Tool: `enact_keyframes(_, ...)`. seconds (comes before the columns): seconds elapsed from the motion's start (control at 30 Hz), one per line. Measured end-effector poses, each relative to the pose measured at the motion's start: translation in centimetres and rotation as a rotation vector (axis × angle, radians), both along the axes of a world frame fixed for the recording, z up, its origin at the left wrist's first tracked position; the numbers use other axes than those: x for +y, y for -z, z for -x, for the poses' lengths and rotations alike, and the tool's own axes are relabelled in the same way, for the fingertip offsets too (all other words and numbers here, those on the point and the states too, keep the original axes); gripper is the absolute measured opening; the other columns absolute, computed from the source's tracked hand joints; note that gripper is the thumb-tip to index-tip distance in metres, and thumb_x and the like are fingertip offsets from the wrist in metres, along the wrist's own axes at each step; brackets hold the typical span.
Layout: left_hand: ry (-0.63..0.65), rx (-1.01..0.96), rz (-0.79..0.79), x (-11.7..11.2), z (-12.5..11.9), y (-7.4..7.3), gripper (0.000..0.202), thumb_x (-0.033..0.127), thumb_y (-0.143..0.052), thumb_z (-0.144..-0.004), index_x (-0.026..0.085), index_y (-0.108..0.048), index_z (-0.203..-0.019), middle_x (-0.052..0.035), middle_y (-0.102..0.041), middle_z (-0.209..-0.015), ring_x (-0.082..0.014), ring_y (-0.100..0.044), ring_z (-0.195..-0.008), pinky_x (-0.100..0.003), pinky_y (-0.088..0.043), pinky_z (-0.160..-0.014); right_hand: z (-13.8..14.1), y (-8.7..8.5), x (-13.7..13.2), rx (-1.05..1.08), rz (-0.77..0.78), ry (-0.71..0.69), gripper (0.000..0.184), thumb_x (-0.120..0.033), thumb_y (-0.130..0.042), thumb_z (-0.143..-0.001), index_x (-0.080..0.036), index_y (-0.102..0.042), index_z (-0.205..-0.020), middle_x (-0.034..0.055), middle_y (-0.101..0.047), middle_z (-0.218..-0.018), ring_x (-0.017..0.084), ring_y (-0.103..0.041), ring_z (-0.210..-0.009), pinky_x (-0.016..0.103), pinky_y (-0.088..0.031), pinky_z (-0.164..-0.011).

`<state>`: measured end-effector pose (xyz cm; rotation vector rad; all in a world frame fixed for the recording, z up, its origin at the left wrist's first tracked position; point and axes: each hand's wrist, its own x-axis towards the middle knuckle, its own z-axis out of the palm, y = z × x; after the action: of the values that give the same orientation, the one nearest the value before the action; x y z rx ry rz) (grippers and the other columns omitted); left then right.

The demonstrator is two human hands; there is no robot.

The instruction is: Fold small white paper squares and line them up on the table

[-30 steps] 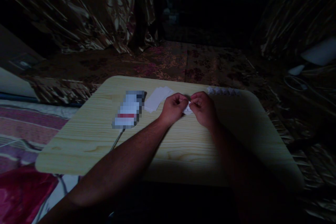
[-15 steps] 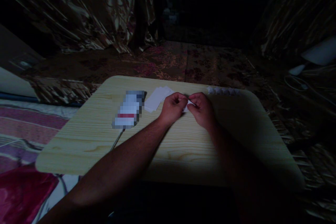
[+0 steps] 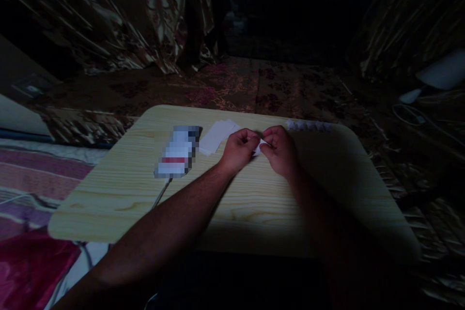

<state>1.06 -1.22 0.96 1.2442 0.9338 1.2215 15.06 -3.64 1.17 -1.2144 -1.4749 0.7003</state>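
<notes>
Between my hands, just above or on the table, is a small piece of white paper, partly hidden by my fingers. My left hand pinches its left side with thumb and forefinger. On the right side, my right hand closes on it, thumb toward the paper and fingers curled. To the left of my hands lies a fanned stack of white paper strips. Several small folded white paper pieces stand in a row near the table's far right edge.
A phone-like device, blurred out, lies left on the wooden table with a cable running toward me. Patterned curtains hang behind. A white lamp-like object with a cord is at the far right. Striped bedding lies left.
My right fingers have shifted slightly against the paper, and a little more of its white surface shows. My left hand stays almost still.
</notes>
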Motion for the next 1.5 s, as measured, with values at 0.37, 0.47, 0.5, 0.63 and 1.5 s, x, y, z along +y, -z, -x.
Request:
enact_keyframes(0.37, 0.024, 0.028, -0.008, -0.07, 0.05, -0.14, 0.018, 0.031, -0.071, -0.073, 0.015, -0.063, -0.072, 0.0040, -0.055, -0.057, -0.0073, -0.044, -0.049, -0.022, -0.032, -0.048, -0.01, 0.02, -0.18, 0.079, 0.034, -0.049, 0.035, -0.017, -0.062, -0.073, -0.025, -0.061, -0.108, -0.0063, -0.060, -0.063, 0.015, -0.058, -0.058, 0.029, -0.044, -0.058)
enact_keyframes(0.47, 0.019, 0.028, 0.000, -0.09, 0.02, -0.18, 0.019, 0.032, -0.071, -0.073, 0.015, -0.063, -0.071, 0.0040, -0.055, -0.057, -0.0073, -0.044, -0.049, -0.022, -0.032, -0.048, -0.09, 0.08, -0.13, 0.089, 0.018, -0.053, 0.038, -0.016, -0.061, -0.073, -0.024, -0.064, -0.110, -0.0060, -0.062, -0.064, 0.015, -0.059, -0.060, 0.029, -0.045, -0.059)
enact_keyframes(0.5, 0.019, 0.030, -0.003, -0.08, 0.02, -0.18, 0.019, 0.032, -0.071, -0.074, 0.015, -0.063, -0.071, 0.0039, -0.055, -0.057, -0.0072, -0.044, -0.049, -0.022, -0.032, -0.047, -0.12, 0.14, -0.09, 0.089, 0.016, -0.056, 0.039, -0.016, -0.061, -0.073, -0.024, -0.065, -0.111, -0.0059, -0.062, -0.064, 0.015, -0.059, -0.060, 0.029, -0.045, -0.059)
enact_keyframes(0.63, 0.024, 0.033, -0.007, -0.01, 0.05, -0.09, 0.017, 0.030, -0.071, -0.073, 0.015, -0.063, -0.072, 0.0035, -0.056, -0.058, -0.0078, -0.046, -0.050, -0.022, -0.034, -0.048, -0.25, 0.37, 0.05, 0.090, 0.030, -0.055, 0.039, -0.018, -0.059, -0.075, -0.025, -0.067, -0.112, -0.0052, -0.062, -0.064, 0.015, -0.057, -0.059, 0.029, -0.044, -0.057)
enact_keyframes(1.5, 0.039, -0.069, 0.058, 0.50, 0.20, 0.23, 0.020, 0.033, -0.073, -0.074, 0.016, -0.062, -0.073, 0.0037, -0.056, -0.059, -0.0079, -0.044, -0.052, -0.022, -0.034, -0.050, 0.12, 0.43, 0.14, 0.111, 0.074, -0.026, 0.030, -0.021, -0.064, -0.075, -0.024, -0.053, -0.102, -0.0030, -0.067, -0.076, 0.017, -0.065, -0.065, 0.028, -0.047, -0.057)
